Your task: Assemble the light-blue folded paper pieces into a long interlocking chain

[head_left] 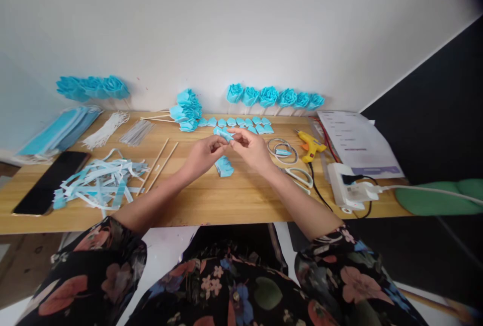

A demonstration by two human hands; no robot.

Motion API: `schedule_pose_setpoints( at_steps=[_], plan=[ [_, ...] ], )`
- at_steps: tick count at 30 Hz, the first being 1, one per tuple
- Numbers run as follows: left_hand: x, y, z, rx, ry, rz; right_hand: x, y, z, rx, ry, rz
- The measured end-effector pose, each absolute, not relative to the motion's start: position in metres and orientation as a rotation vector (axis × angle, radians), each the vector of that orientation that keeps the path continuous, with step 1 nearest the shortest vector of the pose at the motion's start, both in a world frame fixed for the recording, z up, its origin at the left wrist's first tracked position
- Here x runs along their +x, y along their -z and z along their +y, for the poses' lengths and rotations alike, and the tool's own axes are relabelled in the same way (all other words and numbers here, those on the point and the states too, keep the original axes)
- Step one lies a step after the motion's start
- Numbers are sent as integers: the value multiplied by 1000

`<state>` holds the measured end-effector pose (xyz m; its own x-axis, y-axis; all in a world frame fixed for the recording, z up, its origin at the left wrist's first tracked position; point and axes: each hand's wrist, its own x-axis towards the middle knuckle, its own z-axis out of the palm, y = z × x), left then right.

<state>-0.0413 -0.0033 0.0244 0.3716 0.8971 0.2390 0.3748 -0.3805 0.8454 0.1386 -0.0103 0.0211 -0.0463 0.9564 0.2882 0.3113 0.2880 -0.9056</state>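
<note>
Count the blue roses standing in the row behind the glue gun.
6, leaning on the wall, left to right: rose one, two, three, four, five, six. None seems hidden.

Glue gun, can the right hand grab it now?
Probably yes: the glue gun lies just beside the right hand, nothing tall between, though it pinches a blue piece.

The printed sheets (356, 140) carry lines of text, too small and blurred to read.
</note>
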Motion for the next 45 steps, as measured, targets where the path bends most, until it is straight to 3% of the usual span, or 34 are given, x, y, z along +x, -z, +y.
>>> schedule_pose_setpoints(
  at_steps=[10,35,45],
  plan=[
    [-39,-4,-13,1854,-983,1161,139,10,-21,-1253,-722,-1471],
    [-37,3,-14,1777,-984,1130,135,11,-29,-1168,-768,-1529],
    [-77,-26,-11,1604,-1098,1303,148,9,-15,-1121,-1032,-1166]
  ],
)
